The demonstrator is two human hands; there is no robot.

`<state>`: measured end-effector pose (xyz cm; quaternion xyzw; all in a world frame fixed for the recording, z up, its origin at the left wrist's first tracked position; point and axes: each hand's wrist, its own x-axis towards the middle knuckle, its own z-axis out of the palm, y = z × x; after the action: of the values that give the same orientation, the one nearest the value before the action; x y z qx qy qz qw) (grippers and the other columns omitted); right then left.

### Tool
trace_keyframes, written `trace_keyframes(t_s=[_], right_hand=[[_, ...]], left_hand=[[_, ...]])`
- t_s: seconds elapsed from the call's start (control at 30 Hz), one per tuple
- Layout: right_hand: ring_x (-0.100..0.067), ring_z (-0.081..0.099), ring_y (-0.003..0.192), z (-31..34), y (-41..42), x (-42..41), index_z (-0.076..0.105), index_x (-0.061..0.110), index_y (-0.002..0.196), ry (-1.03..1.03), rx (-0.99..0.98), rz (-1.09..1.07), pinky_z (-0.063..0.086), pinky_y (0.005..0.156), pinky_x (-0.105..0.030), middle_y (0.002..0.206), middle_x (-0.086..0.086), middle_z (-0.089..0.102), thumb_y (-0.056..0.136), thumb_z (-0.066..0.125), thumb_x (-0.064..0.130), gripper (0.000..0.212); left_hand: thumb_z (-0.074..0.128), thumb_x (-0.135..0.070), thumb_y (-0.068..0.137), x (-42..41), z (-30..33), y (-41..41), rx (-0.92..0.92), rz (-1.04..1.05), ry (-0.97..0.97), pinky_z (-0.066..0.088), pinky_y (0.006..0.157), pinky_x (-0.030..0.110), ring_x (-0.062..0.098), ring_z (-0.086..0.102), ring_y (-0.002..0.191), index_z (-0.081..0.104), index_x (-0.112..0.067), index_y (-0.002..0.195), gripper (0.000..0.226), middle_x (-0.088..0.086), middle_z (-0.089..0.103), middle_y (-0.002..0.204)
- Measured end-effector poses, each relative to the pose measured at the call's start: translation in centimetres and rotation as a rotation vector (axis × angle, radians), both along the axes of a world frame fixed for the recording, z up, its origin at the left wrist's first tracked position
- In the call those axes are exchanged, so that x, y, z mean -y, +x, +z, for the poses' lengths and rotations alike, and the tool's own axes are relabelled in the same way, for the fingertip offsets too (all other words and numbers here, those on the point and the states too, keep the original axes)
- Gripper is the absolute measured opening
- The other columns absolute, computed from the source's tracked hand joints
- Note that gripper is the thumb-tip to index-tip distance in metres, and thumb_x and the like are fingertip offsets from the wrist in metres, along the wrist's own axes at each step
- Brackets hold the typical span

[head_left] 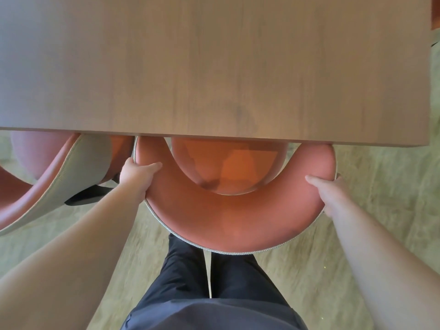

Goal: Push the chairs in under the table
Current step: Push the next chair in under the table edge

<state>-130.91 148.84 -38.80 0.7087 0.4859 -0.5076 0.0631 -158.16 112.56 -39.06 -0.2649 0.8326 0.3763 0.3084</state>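
Backrest (235, 225) of the orange tub chair is being clasped by left hand (137, 177) and right hand (331, 194); seat (228, 167) half under the surface (214, 67); even pressure is advised.

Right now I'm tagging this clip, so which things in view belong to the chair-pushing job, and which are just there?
Belongs to the job:
- held chair, seat partly under the table edge
- left hand and right hand, each gripping its curved backrest
- wooden table
- second chair, angled at left

Just there:
- carpet
- dark trousers
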Motion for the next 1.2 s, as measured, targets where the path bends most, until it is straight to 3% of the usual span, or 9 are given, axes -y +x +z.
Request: trace_keyframes(t_s=[0.1, 0.17, 0.27, 0.37, 0.43, 0.57, 0.7, 0.8, 1.2], right_hand=[[-0.024, 0.065, 0.095, -0.1, 0.1, 0.2, 0.048, 0.018, 0.137, 0.053, -0.002, 0.007, 0.047, 0.083, -0.038, 0.122, -0.003, 0.063, 0.081, 0.081, 0.024, 0.065], [-0.028, 0.062, 0.103, -0.1, 0.1, 0.4, 0.041, 0.015, 0.147, 0.073, -0.002, 0.014, 0.046, 0.085, -0.038, 0.124, -0.001, 0.059, 0.084, 0.078, 0.024, 0.074], [-0.029, 0.060, 0.106, -0.2, 0.2, 0.6, 0.042, 0.013, 0.147, 0.106, -0.019, 0.034, 0.045, 0.087, -0.039, 0.125, -0.002, 0.059, 0.087, 0.074, 0.021, 0.068], [-0.031, 0.064, 0.103, -0.3, 0.5, 1.2, 0.053, 0.017, 0.123, 0.146, -0.020, 0.074, 0.048, 0.088, -0.040, 0.119, -0.005, 0.064, 0.089, 0.073, 0.019, 0.040], [-0.033, 0.066, 0.103, -0.3, 0.4, 1.7, 0.054, 0.019, 0.115, 0.178, -0.026, 0.100, 0.052, 0.092, -0.045, 0.116, -0.006, 0.067, 0.088, 0.072, 0.019, 0.032], [-0.036, 0.065, 0.112, -0.3, -0.3, 2.8, 0.054, 0.009, 0.131, 0.202, 0.012, 0.144, 0.051, 0.102, -0.053, 0.128, -0.011, 0.066, 0.088, 0.073, 0.023, 0.050], [-0.034, 0.066, 0.102, -0.4, -1.1, 4.1, 0.055, 0.014, 0.115, 0.203, -0.005, 0.144, 0.053, 0.096, -0.049, 0.115, -0.009, 0.068, 0.087, 0.073, 0.025, 0.035], [-0.034, 0.066, 0.103, -0.2, -1.8, 4.9, 0.055, 0.012, 0.122, 0.205, 0.010, 0.167, 0.052, 0.097, -0.050, 0.116, -0.008, 0.068, 0.086, 0.072, 0.030, 0.044], [-0.030, 0.063, 0.099, -0.5, -2.7, 5.2, 0.052, 0.019, 0.112, 0.213, 0.008, 0.152, 0.049, 0.089, -0.040, 0.111, -0.004, 0.065, 0.087, 0.073, 0.029, 0.034]], left_hand=[[0.084, -0.024, 0.083, 0.2, -0.3, 0.0, -0.025, -0.011, 0.008, 0.052, 0.062, 0.030, 0.020, 0.068, 0.086, 0.059, -0.022, 0.106, 0.034, -0.002, 0.067, 0.096], [0.082, -0.022, 0.085, 0.5, -0.4, -0.1, -0.042, -0.028, 0.020, 0.052, 0.061, 0.030, 0.020, 0.068, 0.085, 0.058, -0.025, 0.095, 0.027, -0.002, 0.068, 0.095], [0.080, -0.019, 0.087, 1.1, -0.6, -0.2, -0.060, -0.064, 0.019, 0.057, 0.067, 0.035, 0.024, 0.070, 0.087, 0.058, -0.026, 0.094, 0.023, 0.000, 0.069, 0.097], [0.078, -0.019, 0.088, 1.8, -0.8, -0.3, -0.074, -0.095, 0.020, 0.062, 0.082, 0.046, 0.029, 0.072, 0.091, 0.061, -0.023, 0.098, 0.020, 0.003, 0.071, 0.100], [0.077, -0.020, 0.088, 2.5, -0.8, -0.4, -0.085, -0.100, 0.025, 0.062, 0.086, 0.048, 0.031, 0.072, 0.093, 0.061, -0.024, 0.095, 0.018, 0.004, 0.072, 0.101], [0.076, -0.020, 0.088, 3.9, -0.7, -0.7, -0.102, -0.093, 0.026, 0.061, 0.081, 0.044, 0.026, 0.071, 0.090, 0.060, -0.028, 0.092, 0.018, 0.001, 0.071, 0.099], [0.077, -0.019, 0.089, 5.1, -0.5, -1.3, -0.121, -0.079, 0.038, 0.057, 0.073, 0.036, 0.021, 0.070, 0.088, 0.060, -0.029, 0.092, 0.020, -0.003, 0.070, 0.097], [0.078, -0.021, 0.088, 5.9, -0.4, -2.0, -0.131, -0.068, 0.030, 0.056, 0.072, 0.035, 0.020, 0.070, 0.087, 0.061, -0.029, 0.095, 0.020, -0.004, 0.070, 0.096], [0.079, -0.026, 0.085, 5.6, -0.2, -3.3, -0.107, -0.079, 0.007, 0.062, 0.087, 0.051, 0.028, 0.072, 0.092, 0.059, -0.030, 0.092, 0.021, -0.001, 0.071, 0.099]])
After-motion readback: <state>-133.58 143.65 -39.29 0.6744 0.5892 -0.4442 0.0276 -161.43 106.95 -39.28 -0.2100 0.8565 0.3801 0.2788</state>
